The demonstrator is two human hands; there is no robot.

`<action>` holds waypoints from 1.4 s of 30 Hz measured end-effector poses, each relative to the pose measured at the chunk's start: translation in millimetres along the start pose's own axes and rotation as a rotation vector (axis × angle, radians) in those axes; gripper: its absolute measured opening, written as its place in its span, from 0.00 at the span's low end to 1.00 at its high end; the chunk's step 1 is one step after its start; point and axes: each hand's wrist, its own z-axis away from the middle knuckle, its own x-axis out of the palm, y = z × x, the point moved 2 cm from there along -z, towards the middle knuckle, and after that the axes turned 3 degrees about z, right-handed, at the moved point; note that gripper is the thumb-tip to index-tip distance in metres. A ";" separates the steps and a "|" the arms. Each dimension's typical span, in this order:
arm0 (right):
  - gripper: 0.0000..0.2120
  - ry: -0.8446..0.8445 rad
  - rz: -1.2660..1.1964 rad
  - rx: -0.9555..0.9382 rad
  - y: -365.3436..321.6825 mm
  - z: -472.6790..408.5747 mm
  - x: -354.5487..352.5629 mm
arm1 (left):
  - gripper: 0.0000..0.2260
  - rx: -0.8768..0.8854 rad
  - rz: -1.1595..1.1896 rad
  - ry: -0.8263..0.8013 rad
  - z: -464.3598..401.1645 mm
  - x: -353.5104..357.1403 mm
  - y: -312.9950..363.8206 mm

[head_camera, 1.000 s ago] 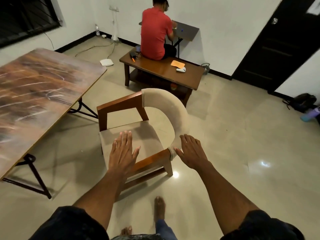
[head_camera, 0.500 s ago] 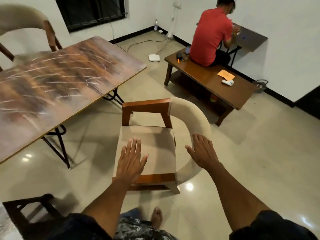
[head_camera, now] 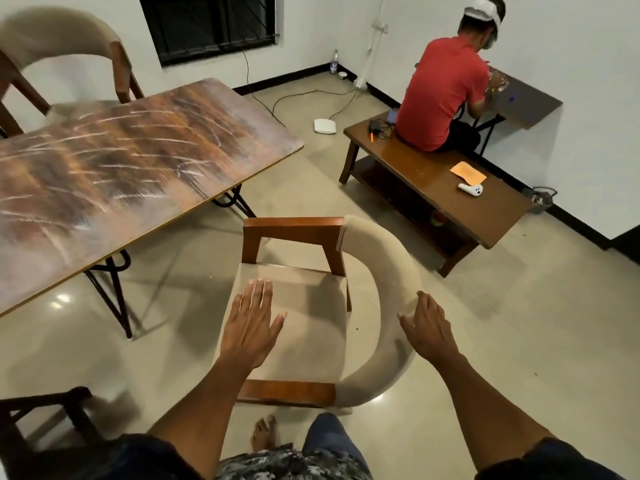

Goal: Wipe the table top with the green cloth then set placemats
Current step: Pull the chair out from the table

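The table top (head_camera: 131, 168), brown with pale streaks, fills the left of the view on black metal legs. A wooden chair (head_camera: 304, 306) with a beige seat and curved beige backrest stands in front of me. My left hand (head_camera: 251, 327) hovers flat over the seat with straight fingers. My right hand (head_camera: 429, 329) is open beside the curved backrest, at its outer edge. Neither hand holds anything. No green cloth or placemats are in view.
A second chair (head_camera: 62, 64) stands behind the table at the far left. A person in a red shirt (head_camera: 446, 95) sits on a low wooden bench (head_camera: 440, 188) at the right. Cables and a white device (head_camera: 325, 126) lie on the floor. My bare foot (head_camera: 265, 433) is below the chair.
The view has swung left, bringing more of the table and the second chair into sight. Both hands stay open over the chair.
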 end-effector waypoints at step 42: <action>0.30 -0.351 0.111 -0.713 58.0 -159.5 -26.6 | 0.47 -0.363 0.053 -0.309 -25.7 103.7 339.5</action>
